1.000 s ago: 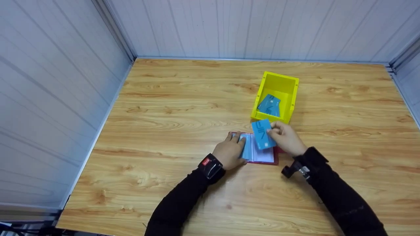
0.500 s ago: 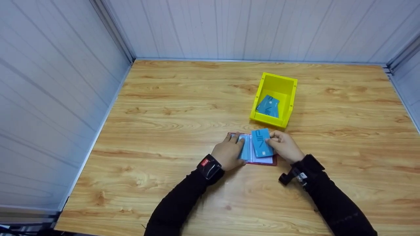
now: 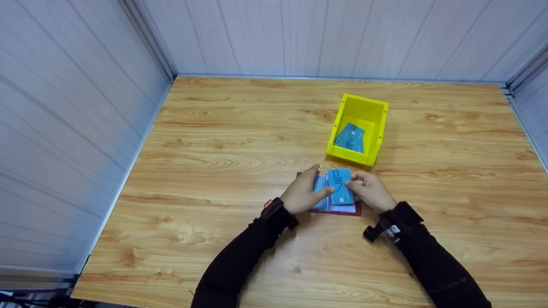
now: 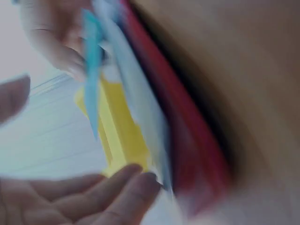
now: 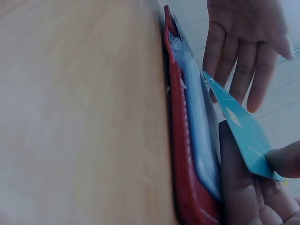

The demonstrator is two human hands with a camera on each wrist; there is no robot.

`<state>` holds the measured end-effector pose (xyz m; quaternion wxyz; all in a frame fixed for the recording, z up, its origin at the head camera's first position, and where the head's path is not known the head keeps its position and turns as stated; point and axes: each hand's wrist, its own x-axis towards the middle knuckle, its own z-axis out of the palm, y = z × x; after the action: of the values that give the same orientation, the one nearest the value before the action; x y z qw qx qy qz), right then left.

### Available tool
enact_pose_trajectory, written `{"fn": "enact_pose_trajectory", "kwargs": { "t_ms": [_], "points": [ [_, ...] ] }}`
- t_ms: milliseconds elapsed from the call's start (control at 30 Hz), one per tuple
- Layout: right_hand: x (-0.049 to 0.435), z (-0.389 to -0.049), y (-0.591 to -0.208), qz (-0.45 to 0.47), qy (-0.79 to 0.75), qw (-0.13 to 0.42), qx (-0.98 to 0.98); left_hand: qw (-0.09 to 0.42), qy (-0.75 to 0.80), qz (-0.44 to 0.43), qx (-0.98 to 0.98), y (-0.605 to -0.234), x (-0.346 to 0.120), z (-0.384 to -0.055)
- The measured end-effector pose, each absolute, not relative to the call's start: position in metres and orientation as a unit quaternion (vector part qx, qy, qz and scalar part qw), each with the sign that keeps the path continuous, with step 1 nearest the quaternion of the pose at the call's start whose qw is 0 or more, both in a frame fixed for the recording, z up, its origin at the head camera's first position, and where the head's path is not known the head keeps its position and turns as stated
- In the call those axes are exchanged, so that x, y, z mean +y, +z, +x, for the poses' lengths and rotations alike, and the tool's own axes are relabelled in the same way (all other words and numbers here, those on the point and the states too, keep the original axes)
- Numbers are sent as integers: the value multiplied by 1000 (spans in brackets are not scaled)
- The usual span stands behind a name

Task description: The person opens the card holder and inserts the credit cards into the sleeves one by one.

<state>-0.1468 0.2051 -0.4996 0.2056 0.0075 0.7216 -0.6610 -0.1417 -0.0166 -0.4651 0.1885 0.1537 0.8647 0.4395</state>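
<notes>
Head view: right hand [image 3: 371, 191] pinches card [image 3: 341, 193] (blue, "VIP").

Wood-grain table [image 3: 192, 149], pale panelled walls [image 3: 257, 38], possibly dark cables [image 3: 17, 300] lower left

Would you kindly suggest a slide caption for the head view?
Right hand pinching a blue VIP card over an open red booklet near a yellow bin.
</notes>
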Motion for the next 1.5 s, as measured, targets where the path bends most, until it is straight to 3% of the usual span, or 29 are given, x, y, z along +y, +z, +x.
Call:
{"fn": "enact_pose_trajectory", "kwargs": {
  "t_ms": [267,633,933,1267,1500],
  "points": [
    [204,-146,-498,12,-653,203,729,236,529,123,806,-468,-3,-148],
    [201,-143,-493,17,-637,216,740,168,524,147,822,-473,3,-151],
    [200,-139,-488,-18,-622,189,760,186,564,131,793,-469,0,-149],
    [212,-138,-475,-104,-440,75,888,159,579,132,789,-462,-14,-148],
    [219,-137,-476,-190,-264,90,941,159,575,120,794,-464,-28,-149]
  ]
}}
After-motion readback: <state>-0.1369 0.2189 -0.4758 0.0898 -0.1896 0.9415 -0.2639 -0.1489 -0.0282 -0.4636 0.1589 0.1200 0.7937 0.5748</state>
